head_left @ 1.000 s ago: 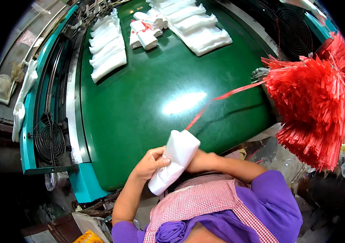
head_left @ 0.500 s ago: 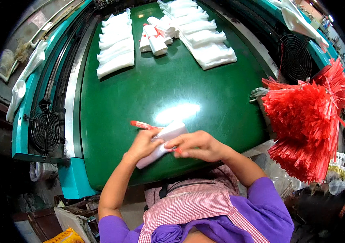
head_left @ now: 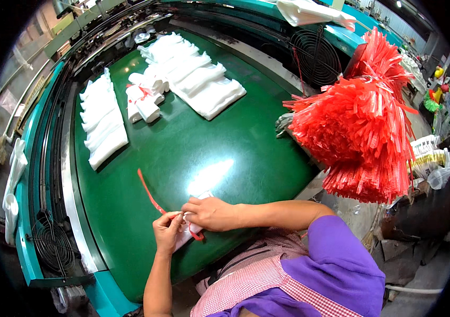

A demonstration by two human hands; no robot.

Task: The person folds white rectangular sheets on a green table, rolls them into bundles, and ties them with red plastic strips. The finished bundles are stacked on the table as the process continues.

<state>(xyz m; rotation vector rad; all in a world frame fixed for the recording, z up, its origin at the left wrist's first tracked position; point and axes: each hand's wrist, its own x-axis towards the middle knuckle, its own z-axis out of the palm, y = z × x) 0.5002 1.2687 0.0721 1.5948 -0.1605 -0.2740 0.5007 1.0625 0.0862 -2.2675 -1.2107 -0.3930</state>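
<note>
A rolled bundle of white plastic bags (head_left: 185, 238) lies slantwise on the green table under my hands, its middle mostly covered. Round it runs a red plastic strip (head_left: 150, 194); one tail sticks up to the far left, and a short loop hangs on the near side. My left hand (head_left: 166, 231) pinches the strip between thumb and fingers over the bundle. From the right, my right hand (head_left: 212, 213) reaches across the bundle, its curled fingers closed on the strip against my left fingertips. The pinch point itself is partly hidden.
On the green tabletop (head_left: 156, 153) stand a left row (head_left: 102, 124) and a right row (head_left: 196, 79) of white bags, with tied rolls (head_left: 144, 100) between them. A big red strip bunch (head_left: 354, 127) hangs at the right. Round fan guards (head_left: 316, 57) flank the table.
The view has swung right, so the table sits further left. My hands have come together at the strip; its far tail now stands out longer and straighter.
</note>
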